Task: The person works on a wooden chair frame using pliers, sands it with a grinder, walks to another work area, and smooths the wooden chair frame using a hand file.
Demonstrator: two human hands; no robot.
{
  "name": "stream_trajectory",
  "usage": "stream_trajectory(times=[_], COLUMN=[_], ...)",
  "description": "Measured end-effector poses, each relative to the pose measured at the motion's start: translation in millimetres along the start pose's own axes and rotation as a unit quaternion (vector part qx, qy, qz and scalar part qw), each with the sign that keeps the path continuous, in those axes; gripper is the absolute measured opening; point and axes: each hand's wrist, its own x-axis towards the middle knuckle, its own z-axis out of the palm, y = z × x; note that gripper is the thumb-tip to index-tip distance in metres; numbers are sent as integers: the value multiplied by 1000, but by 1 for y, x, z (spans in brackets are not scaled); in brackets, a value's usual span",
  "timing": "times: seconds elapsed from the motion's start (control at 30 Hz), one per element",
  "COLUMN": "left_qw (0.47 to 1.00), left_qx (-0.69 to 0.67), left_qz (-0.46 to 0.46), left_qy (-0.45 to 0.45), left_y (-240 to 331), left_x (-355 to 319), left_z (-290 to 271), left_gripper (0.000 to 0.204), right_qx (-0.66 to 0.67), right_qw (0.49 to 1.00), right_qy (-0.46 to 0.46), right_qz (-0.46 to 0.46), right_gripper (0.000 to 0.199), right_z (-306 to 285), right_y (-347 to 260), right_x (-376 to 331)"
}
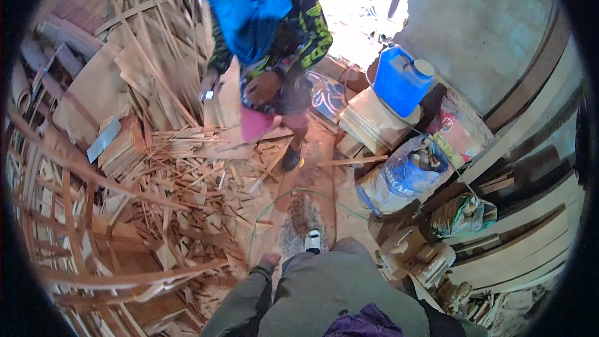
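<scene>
My left hand (270, 258) hangs low beside my left thigh, at the end of a grey-green sleeve. It is small in view and its fingers are hidden, so I cannot make out whether it holds anything. Closest to it are a thin green cord (253, 232) curving over the floor and the edge of a heap of wood offcuts (193, 193). My right hand is out of sight; only part of the right sleeve shows at the lower edge. Between my legs, one light-coloured shoe (312, 241) stands on the dusty floor.
A person (265, 43) with a blue cloth stands ahead, a small bright-lit object (208, 95) at one hand. Long wood strips (150, 43) lean at the left. A blue jerrycan (402, 80), stacked boards (368, 122) and a blue-white sack (405, 178) stand right. Curved wooden frames (81, 162) rise left.
</scene>
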Motion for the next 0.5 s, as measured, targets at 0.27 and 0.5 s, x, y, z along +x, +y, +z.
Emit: stream_trajectory(times=[0.27, 0.5], left_qw=[967, 965], left_qx=[-203, -179], left_qz=[155, 193], left_qy=[-12, 5], left_y=[256, 316], left_x=[122, 203], left_z=[-88, -134], left_gripper=[34, 30], right_qx=[-16, -96], right_qw=[1000, 995], right_qy=[18, 10], right_qz=[7, 15], right_gripper=[36, 36], right_z=[-12, -68], right_y=[-107, -231], right_x=[33, 113])
